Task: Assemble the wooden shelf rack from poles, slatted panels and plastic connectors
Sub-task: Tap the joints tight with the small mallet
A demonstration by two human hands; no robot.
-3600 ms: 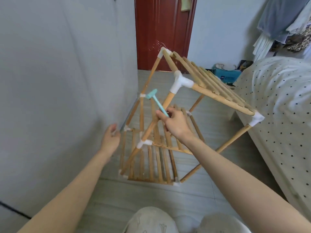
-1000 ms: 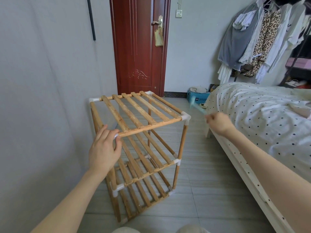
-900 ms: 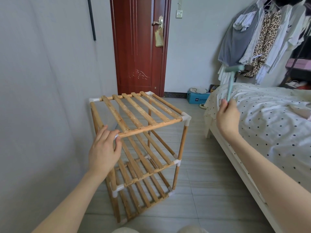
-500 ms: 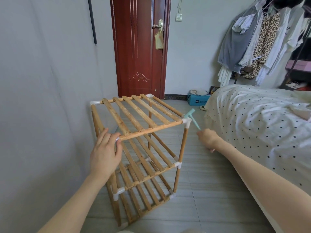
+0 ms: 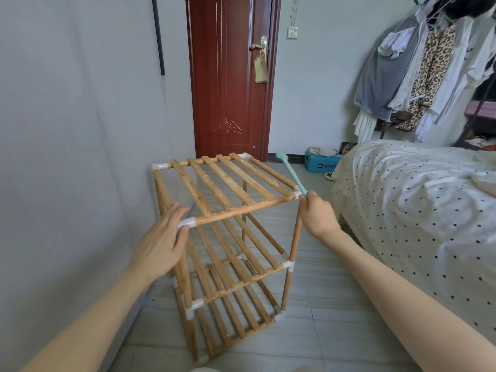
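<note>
Seating joints looks like the step: the rack point(image 5: 228, 237) stands on the floor, left hand point(image 5: 161, 242) flat-fingered at its near corner, right hand point(image 5: 316, 213) gripping the mallet point(image 5: 291, 174). Next, tap the connector point(image 5: 297, 195) squarely.

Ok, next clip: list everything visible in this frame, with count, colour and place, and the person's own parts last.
shelf rack: one, light wood with white plastic connectors, three slatted tiers, upright on the floor by the left wall
mallet: one, pale teal, raised over the rack's near right top corner
door: one, dark red, closed, behind the rack
bed: one, cream cover with dark dots, right side
hanging clothes: several, grey, white and leopard print, on a rail at upper right
box: one, blue, on the floor beside the door
left hand: fingers straight, resting against the near left top corner connector
right hand: grips the mallet's handle
</note>
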